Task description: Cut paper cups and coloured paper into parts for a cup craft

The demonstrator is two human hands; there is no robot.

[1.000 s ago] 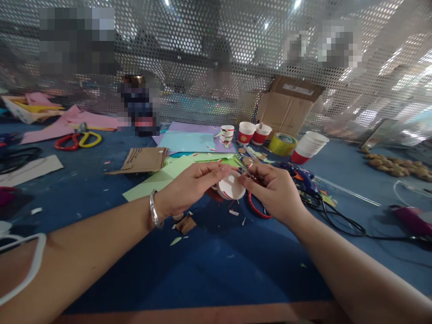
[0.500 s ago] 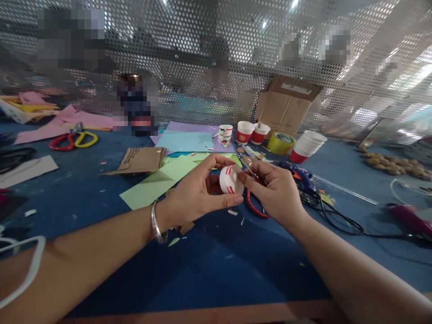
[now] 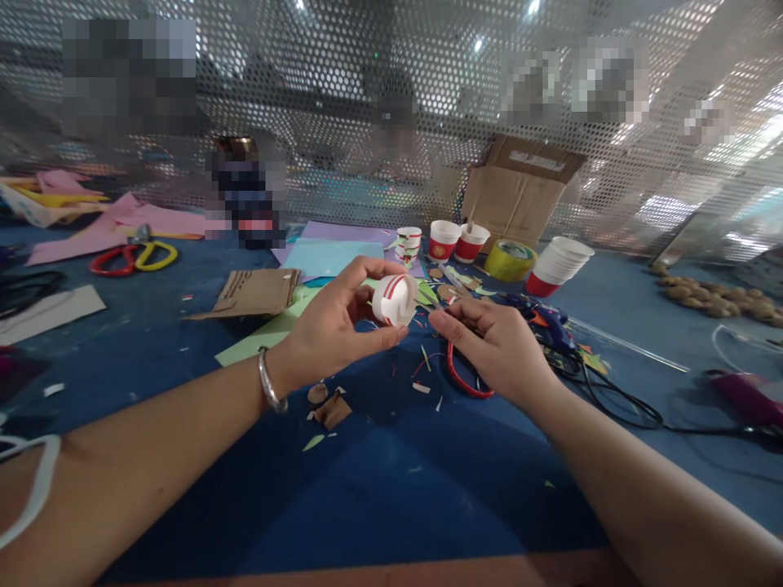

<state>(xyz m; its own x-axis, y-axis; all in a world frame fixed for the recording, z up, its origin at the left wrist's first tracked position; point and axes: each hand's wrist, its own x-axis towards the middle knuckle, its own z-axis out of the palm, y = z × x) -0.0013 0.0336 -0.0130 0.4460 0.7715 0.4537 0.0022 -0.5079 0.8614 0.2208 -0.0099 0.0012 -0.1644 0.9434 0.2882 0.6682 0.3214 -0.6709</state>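
Note:
My left hand (image 3: 342, 314) pinches a small cut-down paper cup (image 3: 387, 300), white with red stripes, between thumb and fingers. The cup is tilted so its pale round end faces right. My right hand (image 3: 489, 338) is closed on scissors (image 3: 470, 377); one red handle loop shows below the palm, and a thin blade sticks out past the thumb toward the cup, a small gap away. The fingers hide the middle of the scissors. Beneath both hands lie paper and cardboard scraps (image 3: 333, 410) on the blue table (image 3: 379, 489).
Behind the hands stand paper cups (image 3: 444, 242), a cup stack (image 3: 559, 261), yellow tape (image 3: 510, 259) and a striped cup piece (image 3: 409, 243). A glue gun (image 3: 550, 324) with a black cord lies right. Cardboard (image 3: 260, 291), coloured paper (image 3: 333, 254) and other scissors (image 3: 134, 254) are left.
My left hand has moved left and slightly up with the cup, turning its round end more into view. The scissors blade tip now shows, apart from the cup; my right hand has barely moved.

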